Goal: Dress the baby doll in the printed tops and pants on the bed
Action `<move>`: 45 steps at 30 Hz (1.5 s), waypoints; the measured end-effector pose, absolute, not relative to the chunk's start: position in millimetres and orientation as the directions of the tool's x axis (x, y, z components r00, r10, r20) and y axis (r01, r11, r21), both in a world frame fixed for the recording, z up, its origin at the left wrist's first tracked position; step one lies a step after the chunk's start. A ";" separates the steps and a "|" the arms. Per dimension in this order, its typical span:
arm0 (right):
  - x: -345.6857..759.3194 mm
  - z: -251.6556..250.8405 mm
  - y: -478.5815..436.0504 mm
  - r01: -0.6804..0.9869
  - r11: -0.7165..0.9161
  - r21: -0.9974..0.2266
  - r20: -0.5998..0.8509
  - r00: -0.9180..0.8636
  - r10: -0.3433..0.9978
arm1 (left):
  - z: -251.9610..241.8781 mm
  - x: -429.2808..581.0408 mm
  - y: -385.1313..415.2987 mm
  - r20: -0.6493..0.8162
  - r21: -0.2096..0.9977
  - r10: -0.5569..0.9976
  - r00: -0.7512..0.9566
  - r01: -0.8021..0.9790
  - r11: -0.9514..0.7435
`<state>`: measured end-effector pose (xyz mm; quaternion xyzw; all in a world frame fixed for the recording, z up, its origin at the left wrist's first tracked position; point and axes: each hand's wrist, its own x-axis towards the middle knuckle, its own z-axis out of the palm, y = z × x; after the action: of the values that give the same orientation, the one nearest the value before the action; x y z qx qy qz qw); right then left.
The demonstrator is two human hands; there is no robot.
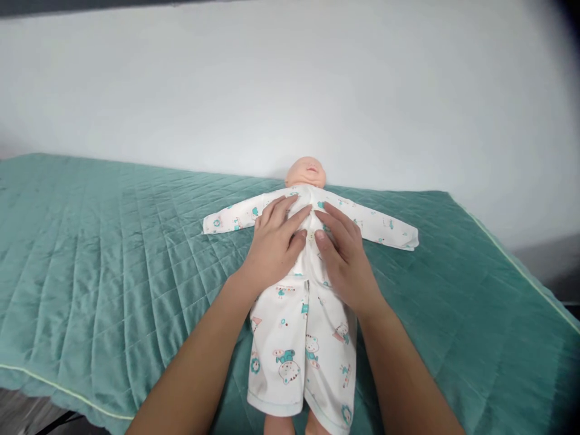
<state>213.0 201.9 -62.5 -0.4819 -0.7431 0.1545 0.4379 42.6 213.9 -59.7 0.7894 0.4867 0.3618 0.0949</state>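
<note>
A baby doll (pixel 306 171) lies on its back, its head toward the wall and its feet toward me. It wears a white pajama top (pixel 385 226) printed with small teal figures, the sleeves stretched out to both sides. White printed pajama pants (pixel 281 344) cover its legs, with the lower legs showing at the cuffs. My left hand (pixel 277 238) rests flat on the left half of the top, fingers spread. Opposite it, my right hand (pixel 341 251) lies on the right half, fingers apart. Between them runs the top's front seam with a small button (pixel 311 235).
A green quilted cover (pixel 136 260) with pale piping spreads under the doll. Behind it rises a white wall (pixel 290 84). The cover's edge drops at the lower left, where dark floor (pixel 20 414) shows, and along the right side.
</note>
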 end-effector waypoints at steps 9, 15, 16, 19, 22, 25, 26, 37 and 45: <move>211.0 -61.4 208.5 0.672 0.429 -0.603 0.446 -0.162 0.880 | -62.0 42.1 217.4 0.449 0.583 0.862 0.236 0.653 -0.483; 213.9 -62.5 211.2 0.609 0.429 -0.667 0.434 -0.150 0.888 | -61.9 41.8 216.1 0.461 0.674 0.871 0.169 0.572 -0.468; 215.0 -63.2 211.4 0.578 0.431 -0.693 0.437 -0.139 0.889 | -62.8 41.2 216.7 0.469 0.698 0.871 0.143 0.544 -0.465; 217.7 -65.4 212.4 0.477 0.417 -0.774 0.433 -0.082 0.898 | -67.6 38.4 221.4 0.496 0.750 0.867 0.055 0.476 -0.459; 219.2 -67.5 213.5 0.391 0.378 -0.839 0.400 -0.028 0.916 | -73.5 35.0 228.4 0.503 0.780 0.864 -0.010 0.437 -0.449; 220.5 -69.7 214.2 0.351 0.333 -0.875 0.356 0.001 0.934 | -77.0 31.7 234.2 0.438 0.839 0.898 -0.052 0.381 -0.388; 220.9 -70.1 214.9 0.350 0.325 -0.879 0.348 0.004 0.937 | -77.5 30.6 235.8 0.402 0.861 0.914 -0.059 0.364 -0.355; 218.8 -53.4 256.0 0.554 0.416 -0.721 0.379 -0.187 0.906 | -76.9 28.9 242.7 0.327 0.896 0.945 0.015 0.313 -0.315; 212.1 -39.9 270.7 0.621 0.522 -0.585 0.384 -0.354 0.853 | -74.5 30.0 240.4 0.288 0.920 0.958 0.009 0.274 -0.279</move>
<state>212.1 270.7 -39.9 -0.4579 -0.8046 0.1719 0.3367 30.0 240.4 -74.5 0.6232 0.4942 0.5012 0.3407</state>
